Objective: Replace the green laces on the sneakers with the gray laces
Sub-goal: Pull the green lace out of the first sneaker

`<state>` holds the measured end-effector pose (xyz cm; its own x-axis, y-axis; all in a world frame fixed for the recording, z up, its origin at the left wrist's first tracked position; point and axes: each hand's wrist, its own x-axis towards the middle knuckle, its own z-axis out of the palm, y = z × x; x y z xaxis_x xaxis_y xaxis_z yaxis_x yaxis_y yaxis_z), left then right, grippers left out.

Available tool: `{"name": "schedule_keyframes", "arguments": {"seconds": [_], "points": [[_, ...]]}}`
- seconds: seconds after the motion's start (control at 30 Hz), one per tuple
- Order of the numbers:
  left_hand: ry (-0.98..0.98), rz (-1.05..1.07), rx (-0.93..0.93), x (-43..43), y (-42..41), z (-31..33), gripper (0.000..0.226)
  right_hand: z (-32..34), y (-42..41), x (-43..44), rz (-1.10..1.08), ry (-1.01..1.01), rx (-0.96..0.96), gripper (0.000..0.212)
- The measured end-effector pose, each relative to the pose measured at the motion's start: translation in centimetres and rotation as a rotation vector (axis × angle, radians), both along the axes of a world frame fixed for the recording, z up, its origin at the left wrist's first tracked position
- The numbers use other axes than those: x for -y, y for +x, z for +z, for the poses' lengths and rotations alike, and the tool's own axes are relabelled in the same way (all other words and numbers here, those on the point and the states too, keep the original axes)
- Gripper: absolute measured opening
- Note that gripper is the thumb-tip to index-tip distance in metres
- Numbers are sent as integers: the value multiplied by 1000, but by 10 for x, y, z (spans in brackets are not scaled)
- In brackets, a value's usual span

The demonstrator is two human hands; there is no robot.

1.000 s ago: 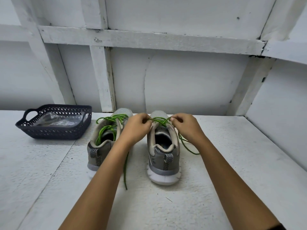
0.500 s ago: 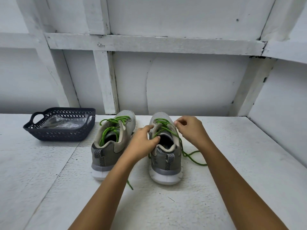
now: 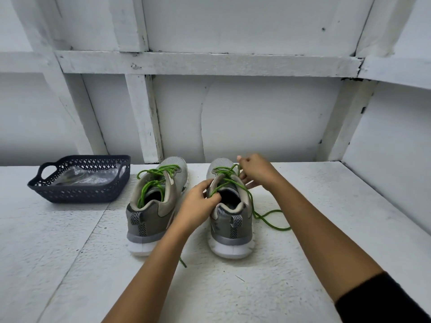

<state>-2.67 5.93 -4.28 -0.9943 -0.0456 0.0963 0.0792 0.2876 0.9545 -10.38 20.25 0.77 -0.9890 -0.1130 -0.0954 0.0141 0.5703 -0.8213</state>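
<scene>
L grip (image 3: 198, 202), R grip (image 3: 255, 171) pinch green lace (image 3: 225, 170).

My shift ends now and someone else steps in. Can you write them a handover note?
Left hand grips the right sneaker at its collar. Right hand pinches its green lace near the tongue.
That lace is untied, with one end loose on the table, but not yet unthreaded.
Left sneaker is also laced green.
Basket holds a clear bag, contents unclear.
Left to do: strip both green laces, thread the gray ones.
</scene>
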Motion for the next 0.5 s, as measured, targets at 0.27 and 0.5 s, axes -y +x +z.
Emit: {"name": "schedule_keyframes", "arguments": {"seconds": [0.27,0.5], "points": [[27,-19,-22,1,0,-2,37,9,-1,-18,80,-170,103,23],[60,-28,-47,-1,3,-1,35,-3,0,-20,49,-131,151,33]]}}
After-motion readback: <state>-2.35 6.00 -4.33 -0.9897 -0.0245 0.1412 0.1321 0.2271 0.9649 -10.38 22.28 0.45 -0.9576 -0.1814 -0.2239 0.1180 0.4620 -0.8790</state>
